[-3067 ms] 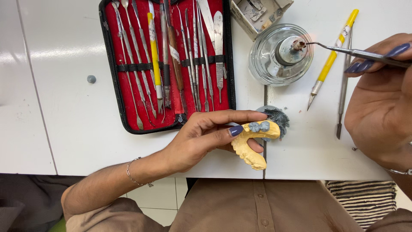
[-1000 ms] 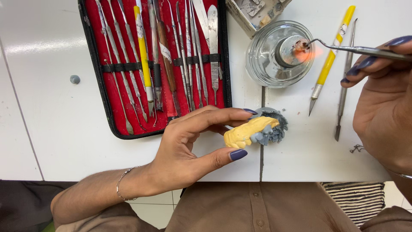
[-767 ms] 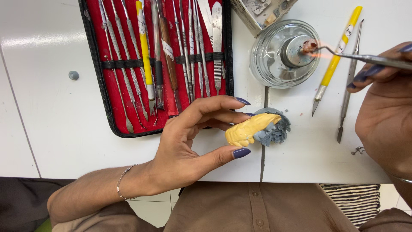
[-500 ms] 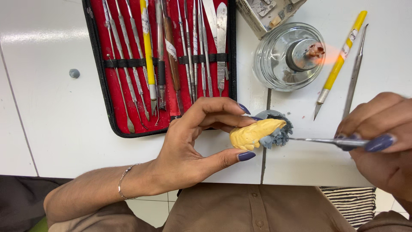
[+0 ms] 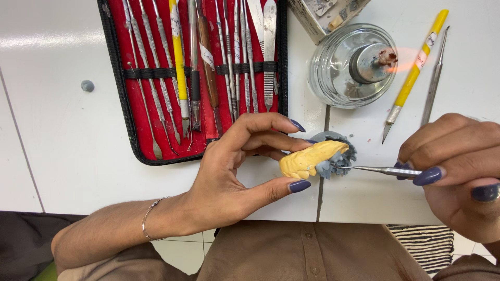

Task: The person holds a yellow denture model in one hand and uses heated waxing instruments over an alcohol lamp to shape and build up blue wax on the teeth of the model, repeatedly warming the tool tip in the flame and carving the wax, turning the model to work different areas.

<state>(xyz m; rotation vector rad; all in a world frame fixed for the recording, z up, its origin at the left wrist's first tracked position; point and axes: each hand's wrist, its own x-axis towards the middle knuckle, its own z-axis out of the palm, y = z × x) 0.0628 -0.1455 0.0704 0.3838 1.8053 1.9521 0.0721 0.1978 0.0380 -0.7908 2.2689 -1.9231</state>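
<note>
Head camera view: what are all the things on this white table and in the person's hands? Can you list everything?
Yellow cast: one, yellow with grey wax teeth, pinched in the left hand over the table's near edge.
Metal instrument: one, silver, in the right hand, tip at the grey teeth.
Tool case: one, black with red lining, open at the back, holding a row of mostly metal tools.
Spirit lamp: one, clear glass, lit, right of the case.
Yellow-handled knife: one, right of the lamp.
Thin probe: one, silver, beside the knife.
Small box: one, beige, top edge.
Grey blob: one, left of the case.
Table: one, white.
Left hand: bracelet on wrist.
Right hand: dark blue nails.
</note>
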